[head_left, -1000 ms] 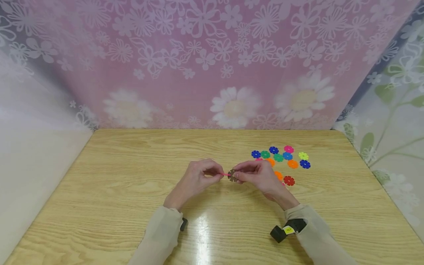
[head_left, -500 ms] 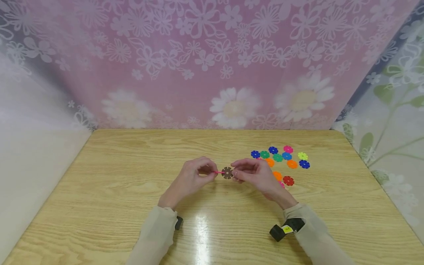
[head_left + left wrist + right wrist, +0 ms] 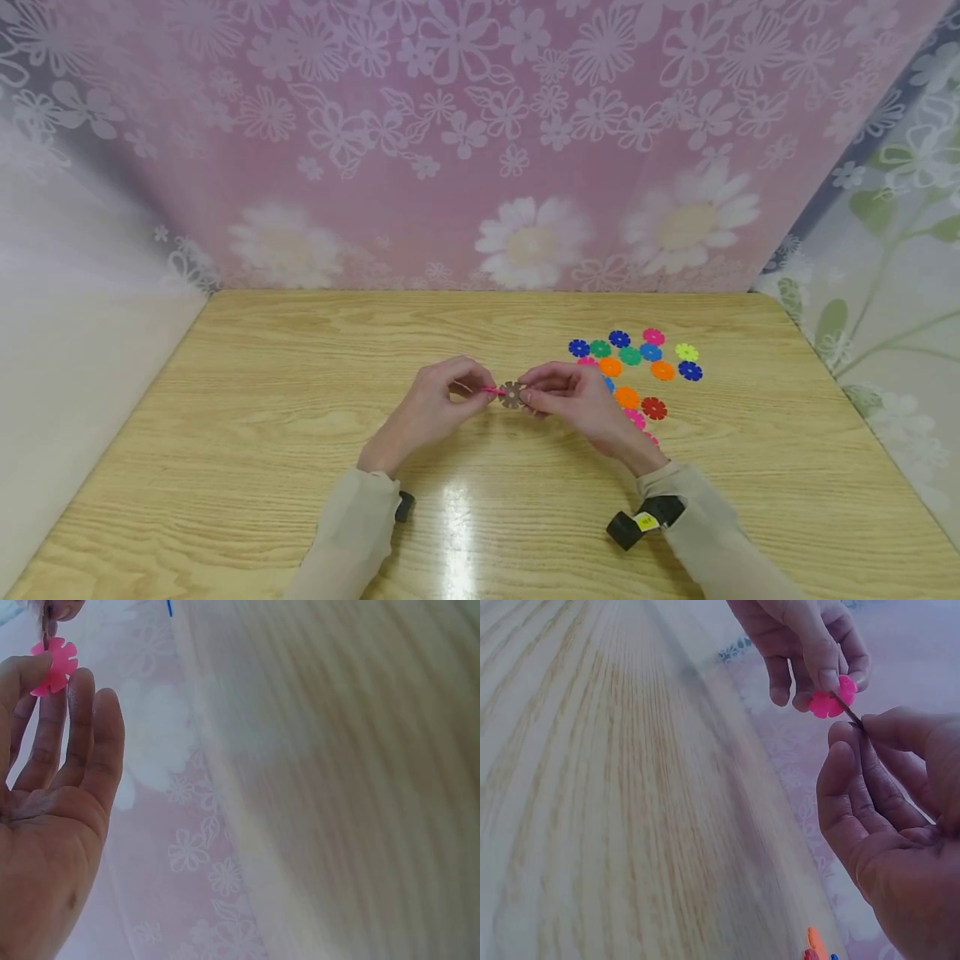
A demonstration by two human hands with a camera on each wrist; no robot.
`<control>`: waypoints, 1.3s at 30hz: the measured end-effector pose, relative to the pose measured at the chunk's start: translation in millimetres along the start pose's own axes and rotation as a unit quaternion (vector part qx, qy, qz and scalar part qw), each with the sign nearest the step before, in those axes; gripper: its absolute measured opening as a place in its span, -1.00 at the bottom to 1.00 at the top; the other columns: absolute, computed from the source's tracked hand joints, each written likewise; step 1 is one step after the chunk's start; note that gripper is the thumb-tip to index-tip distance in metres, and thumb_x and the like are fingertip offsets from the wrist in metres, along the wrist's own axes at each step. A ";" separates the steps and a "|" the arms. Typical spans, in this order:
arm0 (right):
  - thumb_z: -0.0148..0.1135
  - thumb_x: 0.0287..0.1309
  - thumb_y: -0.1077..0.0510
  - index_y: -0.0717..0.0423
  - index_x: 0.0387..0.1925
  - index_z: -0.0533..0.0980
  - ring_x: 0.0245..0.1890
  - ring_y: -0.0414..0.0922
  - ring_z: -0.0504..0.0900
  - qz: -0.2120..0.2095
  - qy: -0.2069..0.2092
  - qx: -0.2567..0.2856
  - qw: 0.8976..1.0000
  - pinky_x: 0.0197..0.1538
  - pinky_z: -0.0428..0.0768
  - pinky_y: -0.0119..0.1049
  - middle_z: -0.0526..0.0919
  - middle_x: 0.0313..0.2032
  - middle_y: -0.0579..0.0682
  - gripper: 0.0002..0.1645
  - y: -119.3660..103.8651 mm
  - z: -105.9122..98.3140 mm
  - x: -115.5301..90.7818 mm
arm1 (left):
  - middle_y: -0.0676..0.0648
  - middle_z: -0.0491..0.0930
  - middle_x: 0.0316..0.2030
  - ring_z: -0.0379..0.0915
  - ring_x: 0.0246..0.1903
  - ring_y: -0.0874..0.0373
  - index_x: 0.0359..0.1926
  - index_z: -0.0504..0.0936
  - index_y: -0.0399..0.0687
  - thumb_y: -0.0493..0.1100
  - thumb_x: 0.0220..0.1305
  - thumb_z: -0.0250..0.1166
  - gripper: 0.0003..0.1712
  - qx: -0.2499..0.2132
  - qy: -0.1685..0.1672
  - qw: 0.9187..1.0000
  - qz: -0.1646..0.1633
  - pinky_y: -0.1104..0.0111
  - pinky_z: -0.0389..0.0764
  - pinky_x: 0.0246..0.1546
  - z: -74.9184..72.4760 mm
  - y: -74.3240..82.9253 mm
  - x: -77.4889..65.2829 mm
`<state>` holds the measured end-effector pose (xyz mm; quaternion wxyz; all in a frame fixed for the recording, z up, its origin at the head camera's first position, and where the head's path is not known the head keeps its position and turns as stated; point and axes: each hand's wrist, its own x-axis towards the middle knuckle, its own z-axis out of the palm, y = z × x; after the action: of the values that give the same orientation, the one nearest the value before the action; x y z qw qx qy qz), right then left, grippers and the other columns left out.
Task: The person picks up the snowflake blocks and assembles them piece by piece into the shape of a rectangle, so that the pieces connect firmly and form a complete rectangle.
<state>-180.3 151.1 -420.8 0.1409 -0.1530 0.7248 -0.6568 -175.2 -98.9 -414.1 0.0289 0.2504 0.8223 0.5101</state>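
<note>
In the head view, a brown notched disc (image 3: 512, 395) stands between both hands above the table. My right hand (image 3: 581, 402) pinches it at its right edge, between thumb and fingertips. My left hand (image 3: 438, 404) pinches a pink notched disc (image 3: 64, 666), which appears edge-on in the head view. Seen from the right wrist, the brown disc is nearly edge-on and meets the pink disc (image 3: 825, 705) at a crossing angle. Whether their notches are slotted into each other cannot be made out. The thumb covers part of the pink disc in the left wrist view.
Several loose notched discs lie flat to the right, among them an orange disc (image 3: 627, 398), a red disc (image 3: 655, 408) and a yellow disc (image 3: 687, 352). The wooden table (image 3: 300, 517) ends at a pink flowered cloth (image 3: 390, 217). A black strapped device (image 3: 637, 523) sits on the right wrist.
Both hands and the two discs have shifted a little to the left since one second ago. The right hand has edged further left, uncovering more of the loose discs beside it.
</note>
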 end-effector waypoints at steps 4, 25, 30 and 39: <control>0.36 0.28 0.30 0.40 0.02 0.61 -0.25 -0.01 0.80 0.001 -0.004 -0.003 1.000 -0.17 0.77 -0.28 0.80 -0.21 -0.03 -0.68 1.3 0.0 -0.9 | 0.05 0.72 -0.18 0.67 -0.16 0.22 -0.16 0.70 0.04 -0.29 0.34 0.36 -0.87 -0.002 0.001 1.000 -0.006 0.36 0.71 -0.05 -1.5 -0.3 -1.5; 0.32 0.30 0.32 0.52 0.02 0.55 -0.33 -0.17 0.78 0.032 0.007 0.055 0.998 -0.14 0.78 -0.22 0.80 -0.32 -0.12 -0.65 2.2 12.5 1.7 | 0.19 0.74 -0.16 0.57 -0.15 0.22 0.00 0.70 0.18 -0.11 0.16 0.55 -0.63 0.030 -0.005 0.999 -0.042 0.36 0.57 -0.21 4.5 4.5 -3.8; 0.32 0.30 0.33 0.52 0.03 0.55 -0.30 -0.14 0.80 0.041 0.018 0.068 0.997 -0.14 0.77 -0.26 0.81 -0.30 -0.11 -0.64 1.3 14.5 2.3 | 0.13 0.75 -0.08 0.62 -0.01 0.20 0.07 0.68 0.16 -0.12 0.20 0.52 -0.59 0.038 -0.005 0.998 -0.043 0.15 0.64 0.02 5.5 4.7 -2.7; 0.32 0.28 0.35 0.53 0.02 0.55 -0.32 -0.20 0.78 0.038 0.022 0.076 0.996 -0.15 0.77 -0.29 0.81 -0.30 -0.12 -0.65 0.5 17.0 2.9 | 0.05 0.76 -0.07 0.69 0.00 0.15 0.07 0.67 0.07 -0.23 0.22 0.48 -0.61 -0.026 -0.021 0.999 -0.038 0.24 0.73 -0.01 7.2 5.5 -0.2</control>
<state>-176.0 134.5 -423.0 0.1609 -0.0999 0.6813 -0.7071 -170.7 -91.1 -412.9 0.0722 0.2286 0.8168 0.5248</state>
